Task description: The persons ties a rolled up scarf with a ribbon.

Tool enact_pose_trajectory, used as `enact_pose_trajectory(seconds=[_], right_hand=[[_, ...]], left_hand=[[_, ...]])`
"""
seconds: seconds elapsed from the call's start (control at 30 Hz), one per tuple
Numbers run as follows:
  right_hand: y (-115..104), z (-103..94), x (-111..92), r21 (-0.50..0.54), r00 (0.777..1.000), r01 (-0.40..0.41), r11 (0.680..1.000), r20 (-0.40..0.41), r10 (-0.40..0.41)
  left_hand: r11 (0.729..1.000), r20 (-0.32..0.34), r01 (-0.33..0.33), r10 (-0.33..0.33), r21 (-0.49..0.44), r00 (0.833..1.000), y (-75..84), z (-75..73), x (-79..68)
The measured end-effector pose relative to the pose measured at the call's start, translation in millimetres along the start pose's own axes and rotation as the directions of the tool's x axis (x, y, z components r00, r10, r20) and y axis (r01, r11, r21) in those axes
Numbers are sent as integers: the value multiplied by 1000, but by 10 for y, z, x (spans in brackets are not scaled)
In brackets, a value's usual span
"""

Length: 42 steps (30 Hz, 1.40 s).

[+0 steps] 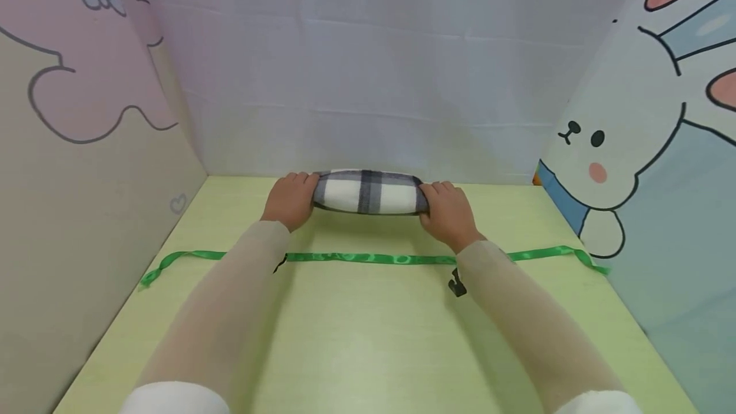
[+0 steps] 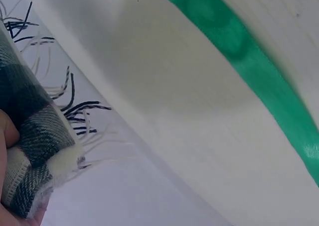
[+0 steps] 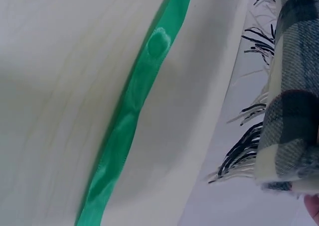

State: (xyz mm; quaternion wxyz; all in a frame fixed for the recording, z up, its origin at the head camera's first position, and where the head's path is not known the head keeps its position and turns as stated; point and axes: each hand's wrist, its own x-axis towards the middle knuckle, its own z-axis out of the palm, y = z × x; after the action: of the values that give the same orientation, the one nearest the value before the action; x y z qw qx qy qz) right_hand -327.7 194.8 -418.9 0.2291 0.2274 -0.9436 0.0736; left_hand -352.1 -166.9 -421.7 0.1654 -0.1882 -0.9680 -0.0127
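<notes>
A folded plaid scarf (image 1: 368,192), white with dark grey bands, is held up between both hands near the table's far side. My left hand (image 1: 292,197) grips its left end, and my right hand (image 1: 450,211) grips the right end. In the left wrist view, fingers and thumb pinch the scarf's edge (image 2: 37,121), where dark and pale fringe hangs loose. Fringe also shows along the scarf (image 3: 294,96) in the right wrist view, where most of the hand is hidden. Below lies a long green ribbon (image 1: 368,259), stretched across the table from left to right.
The pale table (image 1: 356,344) ends at a white curtain (image 1: 368,69) behind it. Side panels carry cartoon drawings, including a rabbit (image 1: 627,145) on the right. A small black clip-like piece (image 1: 457,285) shows beside the right sleeve; both forearms pass over the ribbon.
</notes>
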Motion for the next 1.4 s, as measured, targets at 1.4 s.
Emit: enact_pose_trajectory(seconds=[1.4], right_hand=[[-899, -802, -288, -208, 469, 714, 668, -566, -678]], left_hand=[[928, -111, 9, -54, -371, 992, 0, -46, -40]])
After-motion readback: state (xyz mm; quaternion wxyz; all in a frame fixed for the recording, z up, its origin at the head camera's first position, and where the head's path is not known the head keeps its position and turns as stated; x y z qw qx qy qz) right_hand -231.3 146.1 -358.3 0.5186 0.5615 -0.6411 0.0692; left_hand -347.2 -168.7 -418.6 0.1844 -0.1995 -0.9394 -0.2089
